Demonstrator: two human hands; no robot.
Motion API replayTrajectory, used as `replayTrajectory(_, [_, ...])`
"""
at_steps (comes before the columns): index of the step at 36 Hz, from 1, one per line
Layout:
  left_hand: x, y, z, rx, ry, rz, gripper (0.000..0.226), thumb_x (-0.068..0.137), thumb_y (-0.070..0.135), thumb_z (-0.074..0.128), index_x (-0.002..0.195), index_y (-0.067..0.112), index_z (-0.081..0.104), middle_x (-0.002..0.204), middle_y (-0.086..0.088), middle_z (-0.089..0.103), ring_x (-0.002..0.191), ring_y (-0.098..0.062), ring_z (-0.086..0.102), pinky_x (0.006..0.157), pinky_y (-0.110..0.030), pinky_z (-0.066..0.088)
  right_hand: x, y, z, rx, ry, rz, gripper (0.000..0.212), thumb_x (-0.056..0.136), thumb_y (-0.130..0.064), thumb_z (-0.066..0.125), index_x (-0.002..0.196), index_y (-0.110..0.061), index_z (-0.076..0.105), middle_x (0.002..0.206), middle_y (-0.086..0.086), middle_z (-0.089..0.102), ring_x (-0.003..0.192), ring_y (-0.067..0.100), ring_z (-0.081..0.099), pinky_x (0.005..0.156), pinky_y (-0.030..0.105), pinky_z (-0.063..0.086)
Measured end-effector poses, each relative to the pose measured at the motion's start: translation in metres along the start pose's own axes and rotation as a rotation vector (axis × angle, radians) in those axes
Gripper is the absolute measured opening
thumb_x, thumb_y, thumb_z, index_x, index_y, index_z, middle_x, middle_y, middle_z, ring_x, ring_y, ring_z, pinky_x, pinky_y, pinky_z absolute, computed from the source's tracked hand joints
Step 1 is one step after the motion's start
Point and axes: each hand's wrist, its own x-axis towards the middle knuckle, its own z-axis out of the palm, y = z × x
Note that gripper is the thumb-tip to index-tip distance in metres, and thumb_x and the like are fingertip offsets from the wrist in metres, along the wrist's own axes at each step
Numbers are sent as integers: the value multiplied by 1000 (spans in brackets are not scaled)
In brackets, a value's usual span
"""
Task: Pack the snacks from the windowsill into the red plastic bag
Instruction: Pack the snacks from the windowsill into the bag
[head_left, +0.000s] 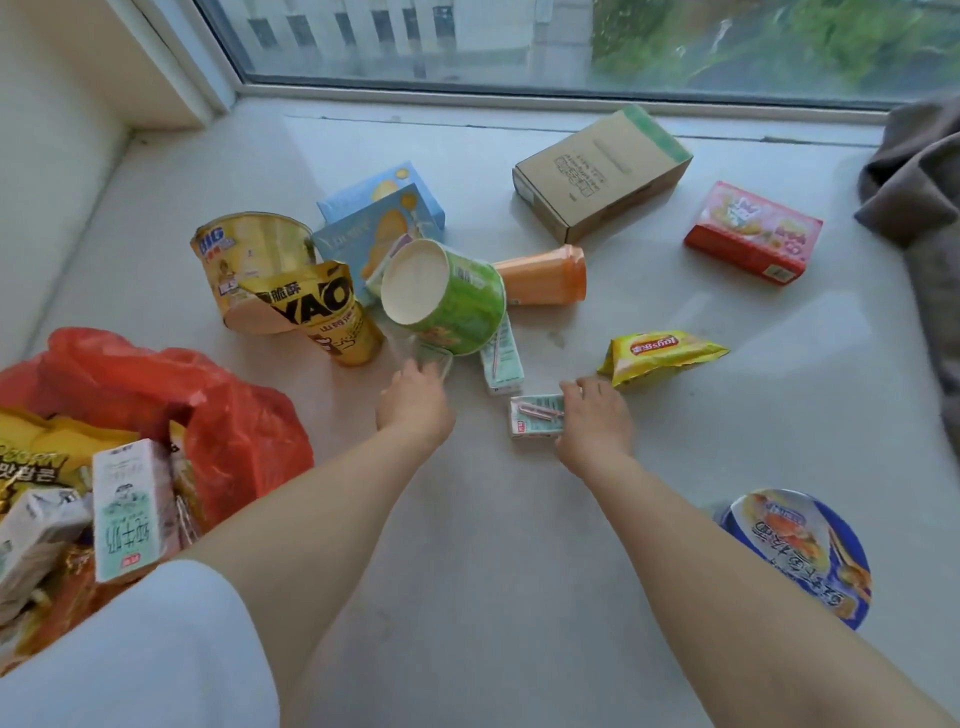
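Note:
The red plastic bag (239, 447) sits open at the lower left with milk cartons and yellow snack packs inside. Snacks lie scattered on the pale windowsill (493, 545). My right hand (595, 423) grips a small mint-green drink carton (535, 415) lying flat. My left hand (415, 402) reaches onto another small carton (434, 358) that lies under a tipped green noodle cup (452, 301); its fingers are blurred. A third carton (501, 358) lies between the two hands. A yellow chip bag (660, 353) lies just beyond my right hand.
Further back stand two yellow cups (291, 291), blue boxes (379, 218), an orange tumbler (545, 275), a brown cardboard box (597, 176) and a pink box (753, 234). A blue noodle bowl (800, 556) sits by my right forearm. Grey cloth (924, 208) drapes the right edge.

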Motion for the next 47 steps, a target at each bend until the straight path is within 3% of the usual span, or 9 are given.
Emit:
replayTrajectory(8, [29,-5,25,57,52,-29,55,90,15,50,141,13,30,139,-12,34,126,-31,32,97,-39,39,17,0,21,-2,-36,-2,46,83,-15,57,127,-14,42,128,8,45,120,27,40,103,30,28])
replayTrajectory(14, [32,-15,34,-146,-33,-172,78,90,20,54,151,18,6,139,-15,35,122,-35,43,93,-42,42,8,-8,29,-45,-61,32,38,86,-17,52,122,-14,43,123,7,50,116,26,46,98,34,32])
replayTrajectory(19, [15,-17,42,-132,-68,-143,79,82,20,65,146,12,19,133,-16,40,118,-34,47,87,-39,45,-8,-18,34,-35,-130,77,46,87,-29,58,127,-17,39,125,7,47,115,26,46,88,34,37])
replayTrajectory(26, [-20,-17,47,-98,-204,-129,59,77,24,67,127,10,40,126,-10,45,113,-30,54,82,-34,47,-37,-26,37,108,-258,183,58,81,-45,62,126,-17,39,124,7,48,114,26,49,84,34,42])
replayTrajectory(30, [-40,-23,47,-288,-303,-188,46,76,21,64,119,13,49,118,-8,57,103,-27,61,81,-33,53,-59,-30,36,293,-297,292,54,81,-52,58,119,-16,44,118,6,53,109,26,55,74,30,40])
replayTrajectory(33, [-58,-25,41,-450,-356,-190,40,74,14,63,112,18,50,107,-5,61,89,-26,66,70,-35,59,-73,-36,29,423,-254,353,47,77,-50,62,108,-16,50,110,4,59,100,26,59,69,28,40])
replayTrajectory(40, [-101,-33,14,-1026,-311,-233,50,78,1,67,124,13,50,113,-6,64,84,-21,66,54,-31,55,-94,-57,-9,640,-91,300,42,73,-51,66,98,-20,53,97,-1,63,88,21,62,73,36,52])
replayTrajectory(44, [-125,-47,-3,-1182,-182,-103,53,79,3,69,127,9,47,111,-4,64,89,-19,65,57,-27,56,-104,-75,-30,780,-1,149,33,75,-48,68,94,-26,51,94,-5,63,87,19,63,77,43,55])
replayTrajectory(47, [-141,-60,-16,-1203,18,-53,46,80,15,72,121,14,50,112,-4,64,95,-19,65,59,-29,57,-114,-94,-45,834,90,51,31,76,-44,69,95,-27,52,92,-5,62,86,17,61,73,37,53])
